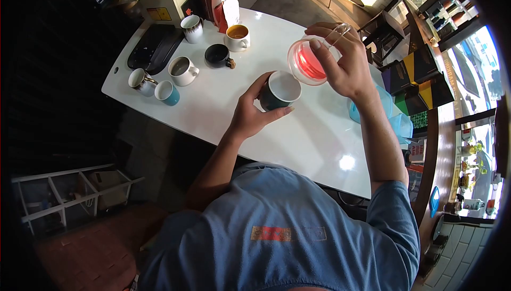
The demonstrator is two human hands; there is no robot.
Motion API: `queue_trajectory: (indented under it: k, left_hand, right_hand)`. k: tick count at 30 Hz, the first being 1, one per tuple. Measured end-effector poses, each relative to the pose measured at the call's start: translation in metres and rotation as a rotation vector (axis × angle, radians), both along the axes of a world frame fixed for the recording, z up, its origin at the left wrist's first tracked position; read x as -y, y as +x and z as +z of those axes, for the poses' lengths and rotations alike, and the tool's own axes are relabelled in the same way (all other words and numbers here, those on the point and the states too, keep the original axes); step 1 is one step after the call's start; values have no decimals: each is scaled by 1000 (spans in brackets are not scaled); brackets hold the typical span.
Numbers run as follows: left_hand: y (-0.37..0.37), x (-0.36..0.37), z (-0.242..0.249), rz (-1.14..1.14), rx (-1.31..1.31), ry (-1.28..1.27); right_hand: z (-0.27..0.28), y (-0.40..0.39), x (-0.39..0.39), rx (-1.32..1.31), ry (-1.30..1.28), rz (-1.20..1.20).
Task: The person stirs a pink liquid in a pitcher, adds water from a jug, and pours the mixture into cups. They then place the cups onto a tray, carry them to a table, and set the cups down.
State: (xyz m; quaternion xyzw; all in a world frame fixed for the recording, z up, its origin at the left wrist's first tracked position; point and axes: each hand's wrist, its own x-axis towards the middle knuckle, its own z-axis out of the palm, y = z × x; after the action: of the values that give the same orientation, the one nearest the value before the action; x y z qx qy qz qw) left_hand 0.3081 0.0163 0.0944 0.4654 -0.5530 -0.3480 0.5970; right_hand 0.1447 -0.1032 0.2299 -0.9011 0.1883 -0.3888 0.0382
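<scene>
Left hand (250, 113) grasped the dark cup (282, 89), mouth up, over the table (319, 142), inward of its near edge. Right hand (343, 59) gripped the glass vessel (307, 63) of red liquid, right of the cup and toward the far edge; rims adjacent, contact unclear.

Mostly white ceramic mugs (183, 78): four. Black ceramic cup (216, 57): one. Tapered teal cup (170, 97): one. Dark white-lined cup (271, 101): one. Clear glass vessel (306, 59): one. Bare hands (250, 112): two.
</scene>
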Motion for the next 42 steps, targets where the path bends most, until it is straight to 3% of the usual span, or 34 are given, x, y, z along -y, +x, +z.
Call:
queue_trajectory:
  k: [42]
  left_hand:
    - [-22,9,-13,-140,-73,19]
  right_hand:
    - [12,-20,-25,-110,-162,-94]
